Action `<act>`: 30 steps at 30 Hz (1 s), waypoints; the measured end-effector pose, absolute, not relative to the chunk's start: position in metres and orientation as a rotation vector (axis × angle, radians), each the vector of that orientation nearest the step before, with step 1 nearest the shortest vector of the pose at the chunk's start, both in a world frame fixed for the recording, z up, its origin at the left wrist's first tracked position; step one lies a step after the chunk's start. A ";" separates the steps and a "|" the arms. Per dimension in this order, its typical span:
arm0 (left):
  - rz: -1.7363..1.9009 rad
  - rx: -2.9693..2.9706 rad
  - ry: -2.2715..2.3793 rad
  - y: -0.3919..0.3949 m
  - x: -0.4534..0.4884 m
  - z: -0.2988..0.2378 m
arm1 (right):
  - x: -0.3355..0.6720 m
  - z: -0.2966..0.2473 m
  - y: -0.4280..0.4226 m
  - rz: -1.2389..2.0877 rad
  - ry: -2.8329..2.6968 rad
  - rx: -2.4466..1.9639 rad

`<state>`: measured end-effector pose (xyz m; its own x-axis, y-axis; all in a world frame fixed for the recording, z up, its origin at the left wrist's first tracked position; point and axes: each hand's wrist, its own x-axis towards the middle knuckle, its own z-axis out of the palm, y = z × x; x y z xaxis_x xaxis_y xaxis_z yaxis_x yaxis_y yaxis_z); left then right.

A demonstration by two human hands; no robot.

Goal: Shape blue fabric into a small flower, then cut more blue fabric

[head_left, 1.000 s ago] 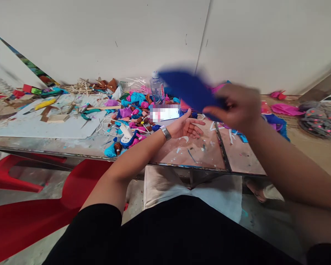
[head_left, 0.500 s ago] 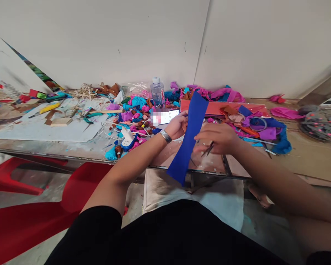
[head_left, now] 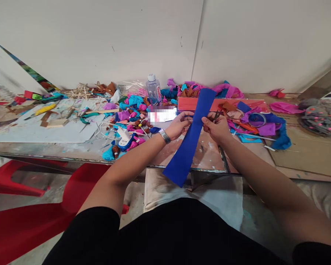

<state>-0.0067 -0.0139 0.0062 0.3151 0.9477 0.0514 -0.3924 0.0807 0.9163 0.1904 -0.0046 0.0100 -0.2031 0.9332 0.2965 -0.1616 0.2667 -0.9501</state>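
Note:
A deep blue paper strip [head_left: 191, 143], wide at both ends and narrowed in the middle, hangs aslant above the table's front edge. My right hand [head_left: 219, 129] pinches its narrow middle from the right, thumb on the near face. A dark metal tool that looks like small scissors [head_left: 217, 115] sticks up from the same hand, its handles hidden. On the strip's other side my left hand [head_left: 180, 125] is closed against the narrow part, its fingertips partly behind the paper. Behind the left hand lies a phone [head_left: 167, 115] with a lit screen.
Crumpled coloured paper pieces [head_left: 132, 103] cover the table's back, around a water bottle [head_left: 153, 92]. A power strip [head_left: 124, 140] lies left of my arm. Pliers [head_left: 88, 117] and a yellow-handled knife [head_left: 45, 108] rest on a white board [head_left: 71, 134]. Right stands a tape roll [head_left: 257, 119].
My right hand has risen and come onto the strip's middle, where it was blurred beside it before. The strip leans further, its top now more to the right.

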 end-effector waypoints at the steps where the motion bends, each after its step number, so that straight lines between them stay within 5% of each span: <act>1: 1.147 1.075 0.712 -0.014 -0.006 0.004 | 0.191 0.010 -0.004 1.226 -1.380 -0.765; 14: 0.898 1.598 0.655 -0.016 -0.004 -0.002 | 0.194 0.001 0.000 1.243 -1.425 -0.817; 30: 0.815 1.360 0.678 -0.017 -0.008 -0.004 | 0.201 -0.002 -0.004 0.708 -1.941 -0.764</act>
